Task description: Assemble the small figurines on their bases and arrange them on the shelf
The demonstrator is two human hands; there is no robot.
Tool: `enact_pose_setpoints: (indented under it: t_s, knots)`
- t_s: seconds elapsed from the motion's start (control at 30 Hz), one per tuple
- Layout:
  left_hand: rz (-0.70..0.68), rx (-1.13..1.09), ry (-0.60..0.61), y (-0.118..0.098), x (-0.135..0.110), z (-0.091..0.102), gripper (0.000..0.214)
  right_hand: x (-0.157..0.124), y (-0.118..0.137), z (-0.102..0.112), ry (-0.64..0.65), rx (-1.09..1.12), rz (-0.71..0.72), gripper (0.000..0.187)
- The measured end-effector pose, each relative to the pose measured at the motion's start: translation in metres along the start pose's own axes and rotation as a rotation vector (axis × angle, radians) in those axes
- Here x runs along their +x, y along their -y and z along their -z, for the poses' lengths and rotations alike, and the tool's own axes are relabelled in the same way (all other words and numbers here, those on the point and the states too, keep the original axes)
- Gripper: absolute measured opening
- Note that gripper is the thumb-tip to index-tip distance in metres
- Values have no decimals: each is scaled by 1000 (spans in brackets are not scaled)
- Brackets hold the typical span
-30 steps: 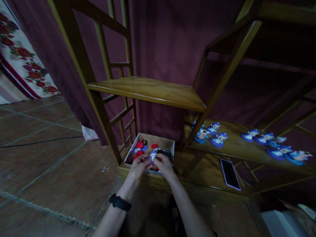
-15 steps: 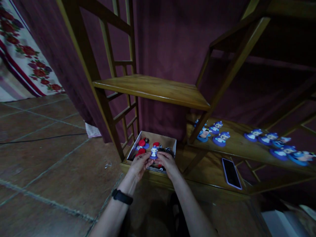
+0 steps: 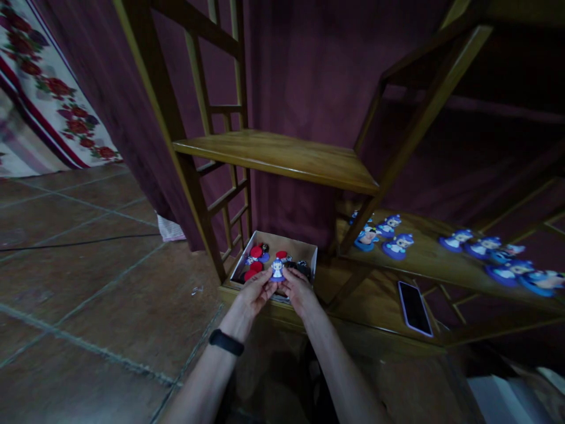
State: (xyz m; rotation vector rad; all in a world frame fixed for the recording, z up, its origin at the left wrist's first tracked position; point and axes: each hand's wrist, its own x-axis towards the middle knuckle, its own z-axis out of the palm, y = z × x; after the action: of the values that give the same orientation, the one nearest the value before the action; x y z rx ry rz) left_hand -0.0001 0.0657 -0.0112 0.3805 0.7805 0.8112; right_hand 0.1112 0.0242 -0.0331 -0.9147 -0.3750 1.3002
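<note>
A small purple-and-white figurine (image 3: 277, 269) on a round purple base is held upright between my two hands. My left hand (image 3: 256, 292) pinches its base from the left, and my right hand (image 3: 298, 290) grips it from the right. Both hands are over the front part of an open cardboard box (image 3: 295, 242). Inside the box lie more figurines, several with red round parts (image 3: 256, 252) and some dark ones at the right. My hands hide part of the box's contents and front wall.
The box stands on the low wooden ledge of a shelf unit, beneath a wooden shelf board (image 3: 278, 154). Several similar figurines (image 3: 398, 245) stand on the shelf at right. A phone (image 3: 415, 307) lies below them. A black cable (image 3: 83, 241) crosses the tiled floor at left.
The figurine stays between both hands and is slightly higher against the box. The whole view has shifted a little; nothing has been let go.
</note>
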Motion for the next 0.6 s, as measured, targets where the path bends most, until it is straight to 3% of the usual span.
enact_pose_setpoints:
  t_s: [0.33,0.6]
  knots:
    - [2,6,22,5,6,5,5,-2,-3,-1,-36,-35,-22,28]
    - [-9,21,6,5,8,6,5,1,1,-2,-149,-432,114,30]
